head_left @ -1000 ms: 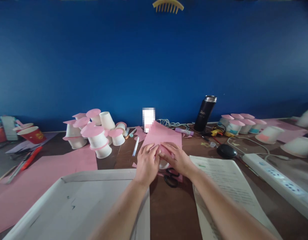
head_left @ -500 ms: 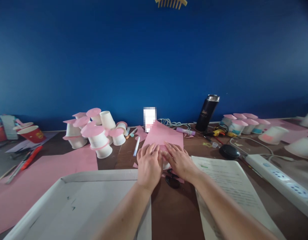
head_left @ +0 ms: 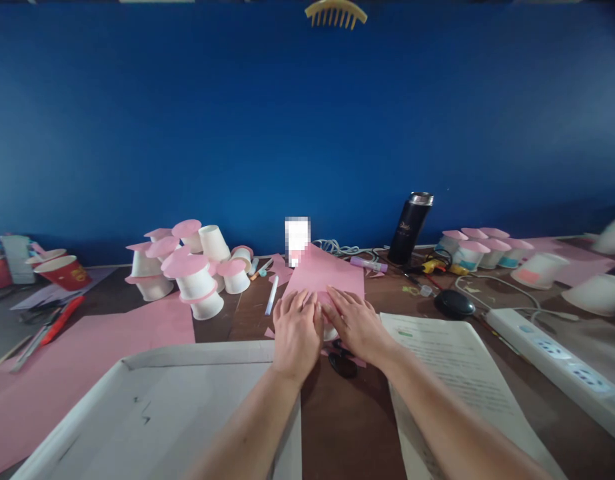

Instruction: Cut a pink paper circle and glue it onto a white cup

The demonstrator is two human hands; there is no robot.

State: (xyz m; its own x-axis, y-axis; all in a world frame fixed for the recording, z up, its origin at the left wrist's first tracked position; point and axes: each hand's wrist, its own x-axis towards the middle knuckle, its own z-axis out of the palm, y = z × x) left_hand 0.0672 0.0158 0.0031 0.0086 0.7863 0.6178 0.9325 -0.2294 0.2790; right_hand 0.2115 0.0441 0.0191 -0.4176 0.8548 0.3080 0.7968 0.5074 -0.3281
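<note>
Blue wall [head_left: 307, 133] behind, brown table [head_left: 350, 427] below. My left hand [head_left: 298, 333] and right hand [head_left: 358, 327] lie over a pink-topped cup [head_left: 330, 333], fingers [head_left: 343, 303] outstretched, slightly spread, not clasping it.

paper cup [head_left: 330, 333] in the middle | scissors [head_left: 343, 366] before it | stacked cups [head_left: 194, 283] left | thermos [head_left: 408, 231] back right | power strip [head_left: 557, 357] right of papers [head_left: 460, 347]

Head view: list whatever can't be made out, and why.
All in the head view:
- White cup: mostly hidden by the left hand and right hand.
- Black scissors: partly covered by the right hand.
- Printed sheet: text too small and blurred to read.
- Far-right cup: cut off by the picture's right edge.
</note>
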